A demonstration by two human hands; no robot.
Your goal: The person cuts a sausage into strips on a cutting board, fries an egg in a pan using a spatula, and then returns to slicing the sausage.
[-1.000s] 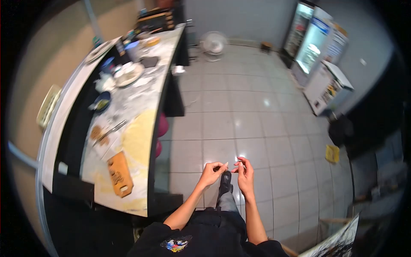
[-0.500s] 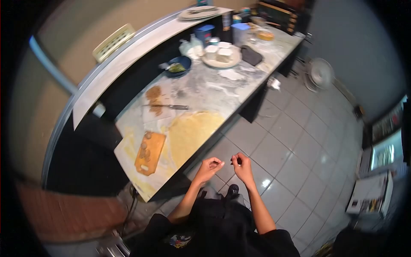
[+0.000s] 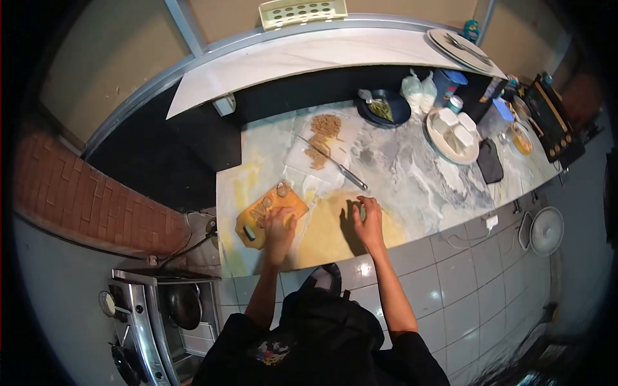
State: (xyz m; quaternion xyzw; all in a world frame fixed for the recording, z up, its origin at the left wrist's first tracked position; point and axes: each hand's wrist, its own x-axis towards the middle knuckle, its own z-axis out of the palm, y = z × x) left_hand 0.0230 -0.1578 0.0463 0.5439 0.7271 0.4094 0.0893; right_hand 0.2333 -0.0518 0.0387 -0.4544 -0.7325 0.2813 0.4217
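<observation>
My left hand (image 3: 279, 235) is over the right part of an orange-brown cutting board (image 3: 295, 203), fingers stretched forward and somewhat apart. Several round brownish slices (image 3: 259, 211) lie on the board beside it; whether the fingertips touch any is hidden. Above a flat, pale yellow dough sheet (image 3: 325, 225) hovers my right hand (image 3: 369, 222), its thumb and fingers loosely curved with a gap between them. Its shadow falls on the dough. Beyond the hands, a knife (image 3: 347, 174) rests across a white sheet (image 3: 302, 161) with chopped brown pieces (image 3: 326, 123).
Farther back stand a dark blue bowl (image 3: 400, 116) with greens, white bags (image 3: 412, 90) and a plate (image 3: 438, 147) holding white blocks. A dark cloth (image 3: 490, 161) lies right of the plate. Lower left is a stove (image 3: 138, 321). The counter's front edge runs before my body.
My view has turned left toward the counter. Both hands have moved from over the floor to above the counter, the left to the cutting board, the right over the dough. Their fingers have loosened.
</observation>
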